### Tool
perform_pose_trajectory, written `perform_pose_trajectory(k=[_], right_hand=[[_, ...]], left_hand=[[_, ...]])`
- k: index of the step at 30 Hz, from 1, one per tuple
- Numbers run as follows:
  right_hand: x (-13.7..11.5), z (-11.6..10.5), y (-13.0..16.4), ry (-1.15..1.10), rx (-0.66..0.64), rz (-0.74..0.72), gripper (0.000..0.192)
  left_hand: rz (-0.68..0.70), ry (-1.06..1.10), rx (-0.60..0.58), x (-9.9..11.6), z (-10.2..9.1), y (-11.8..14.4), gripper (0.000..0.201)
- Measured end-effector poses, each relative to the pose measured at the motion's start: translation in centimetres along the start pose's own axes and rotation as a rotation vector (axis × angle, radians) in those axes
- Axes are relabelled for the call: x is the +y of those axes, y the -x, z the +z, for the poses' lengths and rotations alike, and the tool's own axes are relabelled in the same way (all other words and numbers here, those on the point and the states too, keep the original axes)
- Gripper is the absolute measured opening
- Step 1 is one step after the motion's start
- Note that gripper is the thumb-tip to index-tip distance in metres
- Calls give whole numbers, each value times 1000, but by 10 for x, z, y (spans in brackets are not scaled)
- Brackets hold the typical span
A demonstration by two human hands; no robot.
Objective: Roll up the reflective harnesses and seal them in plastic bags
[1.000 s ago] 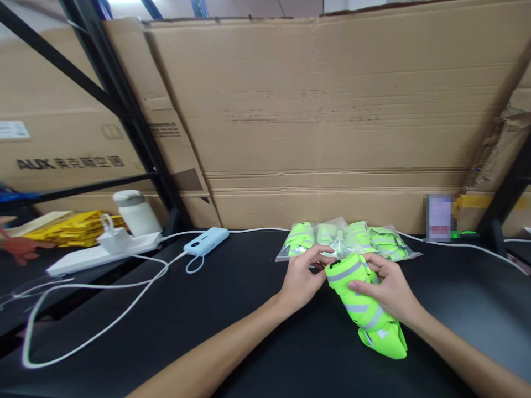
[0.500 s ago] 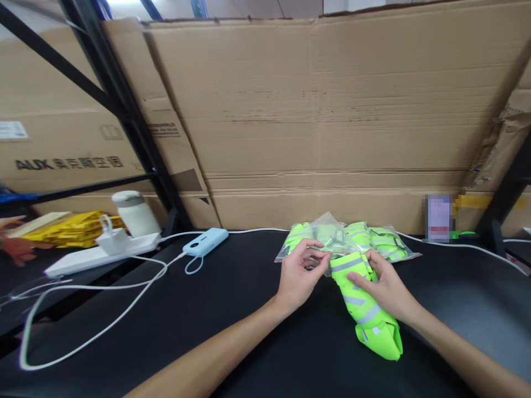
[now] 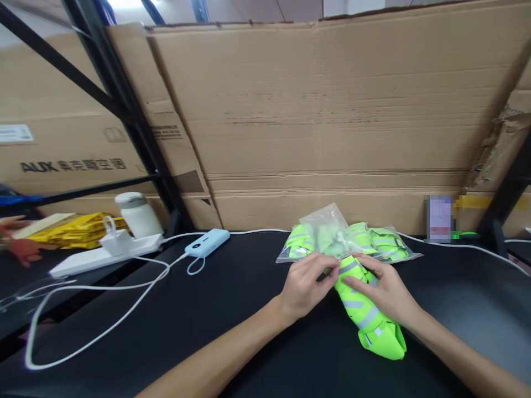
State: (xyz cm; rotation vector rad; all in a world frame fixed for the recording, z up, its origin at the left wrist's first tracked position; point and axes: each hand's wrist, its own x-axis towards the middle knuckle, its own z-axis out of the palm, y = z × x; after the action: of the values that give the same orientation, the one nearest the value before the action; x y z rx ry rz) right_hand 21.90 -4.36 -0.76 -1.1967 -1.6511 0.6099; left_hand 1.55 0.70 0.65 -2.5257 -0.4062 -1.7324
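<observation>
Big cardboard sheets are leaning along the worktop's back edge, and a power strip is lying toward its left edge. Packed vests are sitting by the back edge, right of middle. Just in front, the rolled vest is lying on the worktop; the right hand is wrapping it, and the left hand is pinching a clear bag at the roll's top.
</observation>
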Motion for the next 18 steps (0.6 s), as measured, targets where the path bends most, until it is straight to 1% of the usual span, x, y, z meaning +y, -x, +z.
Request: perform_pose_trajectory(k=[2, 5, 7, 8, 10, 13, 16, 18], right_hand=[[-1, 0, 0, 6, -6, -3, 38], [2, 2, 0, 18, 7, 31, 37], [7, 3, 1, 29, 42, 54, 38], [10, 3, 1, 33, 64, 61, 39], [15, 4, 1, 24, 101, 71, 43], [17, 6, 2, -36, 121, 91, 52], [14, 7, 3, -105, 143, 88, 59], [11, 7, 3, -141, 174, 61, 60]], left_hand=[[85, -6, -38, -2, -1, 2, 17], [194, -20, -149, -4, -4, 6, 22], [231, -22, -206, -4, -4, 9, 25], [234, -19, -215, -3, -4, 10, 25], [217, -6, -200, -1, -1, 11, 26], [150, 17, -146, 1, 4, 9, 22], [35, 75, -121, 3, 4, 5, 18], [-62, 132, -103, 5, 2, 3, 14]])
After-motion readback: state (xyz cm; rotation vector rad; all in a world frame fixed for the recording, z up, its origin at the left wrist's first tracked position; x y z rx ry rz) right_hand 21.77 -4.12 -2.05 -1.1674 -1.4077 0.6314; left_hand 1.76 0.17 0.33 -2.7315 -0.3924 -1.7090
